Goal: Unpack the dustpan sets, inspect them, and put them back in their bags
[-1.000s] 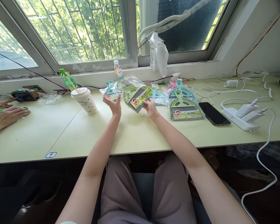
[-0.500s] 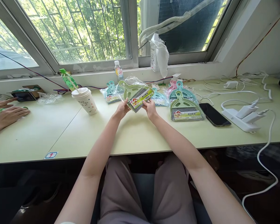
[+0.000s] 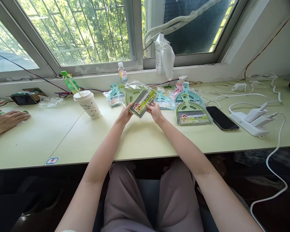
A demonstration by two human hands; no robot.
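Above the table, a green dustpan and brush set (image 3: 140, 99) in clear plastic wrap is held tilted between both hands. My left hand (image 3: 126, 114) grips its lower left edge, and my right hand (image 3: 155, 110) pinches its right edge. Another wrapped green set (image 3: 192, 113) lies to the right of my right hand. Just behind that one are a blue set (image 3: 185, 91) and a pink set (image 3: 178, 87). Two more wrapped blue sets, one on the left (image 3: 115, 93) and one in the middle (image 3: 163, 100), lie behind the held one.
A lidded paper cup (image 3: 87, 105) with a straw stands on the left of the table (image 3: 87, 145). To the right lie a black phone (image 3: 222, 118) and a white power strip (image 3: 248, 124) with cables. Another person's hand (image 3: 11, 121) rests at the far left. A small bottle (image 3: 122, 73) stands near the window.
The held dustpan and brush set has shifted slightly left and tilted a little more, with both hands still on it. The other person's farther hand has moved slightly left.
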